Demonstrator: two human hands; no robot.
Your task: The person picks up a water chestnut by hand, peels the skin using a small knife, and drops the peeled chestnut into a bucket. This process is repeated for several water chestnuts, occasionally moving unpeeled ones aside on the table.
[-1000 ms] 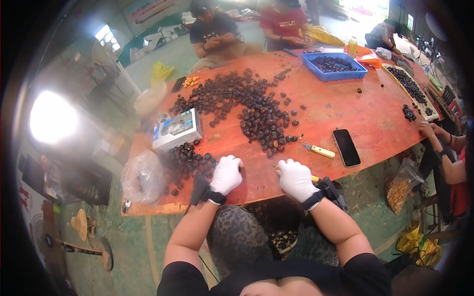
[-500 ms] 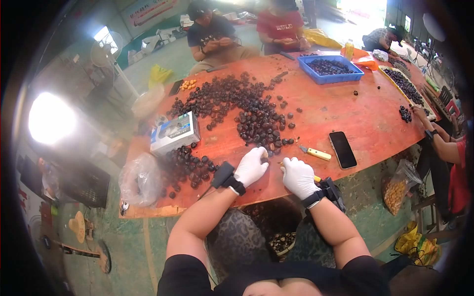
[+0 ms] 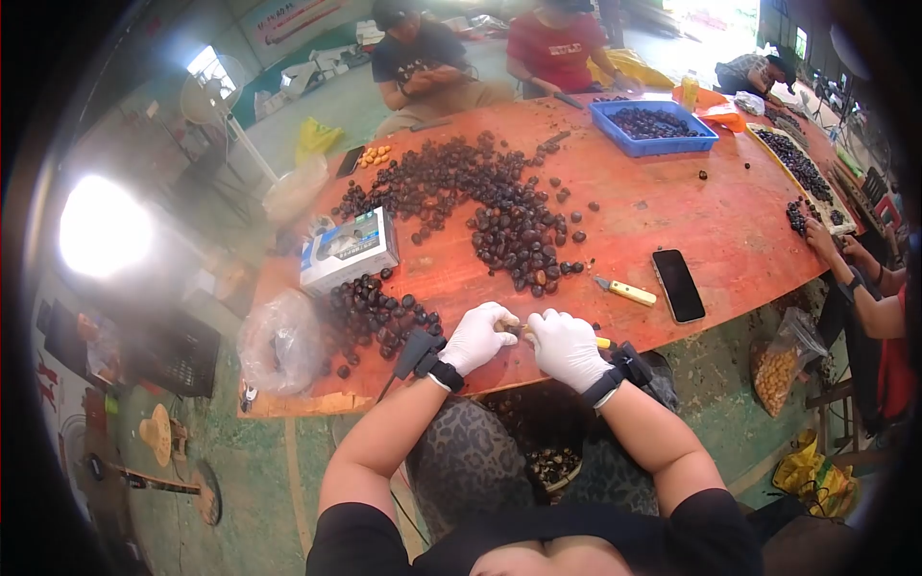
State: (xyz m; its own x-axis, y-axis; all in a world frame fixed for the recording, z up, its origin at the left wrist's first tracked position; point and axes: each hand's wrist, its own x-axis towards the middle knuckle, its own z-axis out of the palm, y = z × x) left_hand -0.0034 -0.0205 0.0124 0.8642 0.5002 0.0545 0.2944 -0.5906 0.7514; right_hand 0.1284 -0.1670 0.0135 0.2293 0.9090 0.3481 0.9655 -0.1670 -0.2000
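Observation:
My left hand (image 3: 480,338), in a white glove, is closed around a brown chestnut (image 3: 510,327) near the table's front edge. Close beside it, my gloved right hand (image 3: 567,350) grips a yellow-handled knife (image 3: 603,343); the handle's end sticks out behind the palm, and I cannot make out the blade. The two hands almost meet at the chestnut. Loose dark chestnuts (image 3: 519,240) are heaped beyond my hands, with a smaller pile (image 3: 375,312) to the left. Another yellow-handled knife (image 3: 631,293) lies ahead of my right hand.
A phone (image 3: 678,286) lies right of the loose knife. On the left are a box (image 3: 351,252) and a clear plastic bag (image 3: 280,344). A blue tray (image 3: 658,146) of chestnuts stands at the back. Several people sit around the red table (image 3: 624,216). Below is a container (image 3: 557,468) with scraps.
Both hands have come closer to me and together, and the chestnut now meets the right hand's fingers. Across the table, the person in red has stretched one hand toward the blue tray.

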